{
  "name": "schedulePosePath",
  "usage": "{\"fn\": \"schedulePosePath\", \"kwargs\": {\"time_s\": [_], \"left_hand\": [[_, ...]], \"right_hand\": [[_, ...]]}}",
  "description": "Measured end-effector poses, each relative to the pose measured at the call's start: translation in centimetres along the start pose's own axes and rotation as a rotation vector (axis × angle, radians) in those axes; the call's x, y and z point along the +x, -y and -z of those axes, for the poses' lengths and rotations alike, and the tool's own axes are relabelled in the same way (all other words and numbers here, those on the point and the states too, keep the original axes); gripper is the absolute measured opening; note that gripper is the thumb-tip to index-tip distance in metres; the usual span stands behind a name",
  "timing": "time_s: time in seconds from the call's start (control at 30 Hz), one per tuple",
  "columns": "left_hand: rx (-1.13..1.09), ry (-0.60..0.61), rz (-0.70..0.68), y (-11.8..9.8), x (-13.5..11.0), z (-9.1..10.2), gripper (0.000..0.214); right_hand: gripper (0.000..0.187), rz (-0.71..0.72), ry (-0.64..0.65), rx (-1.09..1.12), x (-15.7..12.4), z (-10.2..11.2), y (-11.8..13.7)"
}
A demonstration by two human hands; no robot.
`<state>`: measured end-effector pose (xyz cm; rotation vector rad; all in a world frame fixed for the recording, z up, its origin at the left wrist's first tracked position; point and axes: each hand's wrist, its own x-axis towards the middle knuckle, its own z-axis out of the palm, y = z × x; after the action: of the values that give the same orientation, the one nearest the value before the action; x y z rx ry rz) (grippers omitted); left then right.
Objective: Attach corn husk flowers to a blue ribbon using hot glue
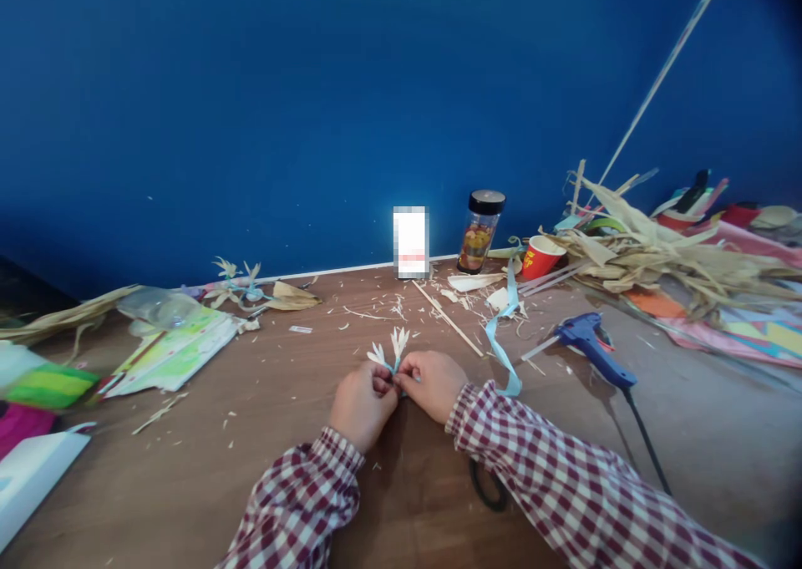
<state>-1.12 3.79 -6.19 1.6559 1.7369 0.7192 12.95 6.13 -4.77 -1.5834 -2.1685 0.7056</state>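
Observation:
A small flower [399, 345] of pale, husk-like petals, with light blue wrapping at its base, stands up between my hands. My left hand [362, 403] pinches it low down from the left side. From the right, the thumb and fingers of my right hand [434, 382] close on the same blue base, and the two hands touch. My fingers hide most of the stem. A light blue ribbon [494, 343] trails across the table just beyond my right wrist. Under my right sleeve a black loop [487, 487] is partly covered.
A blue glue gun [589, 343] lies to the right, its cord running forward. Behind it are a red paper cup [542, 256], a lidded jar [481, 233] and piled dry husks [664, 251]. A thin stick [446, 317] and scraps litter the table. More husk flowers [235, 283] lie back left.

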Motion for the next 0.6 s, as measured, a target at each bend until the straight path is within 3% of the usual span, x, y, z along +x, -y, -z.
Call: {"fn": "schedulePosePath", "kwargs": {"time_s": [0.17, 0.23, 0.37, 0.5, 0.6], "left_hand": [[0.24, 0.001, -0.058, -0.8, -0.9, 1.2, 0.012], [0.22, 0.003, -0.139, -0.6, -1.2, 1.8, 0.014], [0.164, -0.107, -0.372, 0.5, -1.3, 2.6, 0.024], [0.188, 0.003, -0.456, 1.7, -1.2, 2.3, 0.035], [0.228, 0.012, -0.491, 2.3, -1.2, 2.0, 0.043]], "right_hand": [[0.017, -0.001, 0.019, -0.078, -0.1, 0.1, 0.2], [0.018, -0.008, 0.021, -0.091, -0.1, 0.1, 0.3], [0.02, -0.018, 0.032, -0.112, -0.1, 0.0, 0.3], [0.018, -0.018, 0.048, -0.129, -0.2, -0.1, 0.2], [0.019, -0.014, 0.045, -0.134, -0.2, 0.0, 0.3]]}}
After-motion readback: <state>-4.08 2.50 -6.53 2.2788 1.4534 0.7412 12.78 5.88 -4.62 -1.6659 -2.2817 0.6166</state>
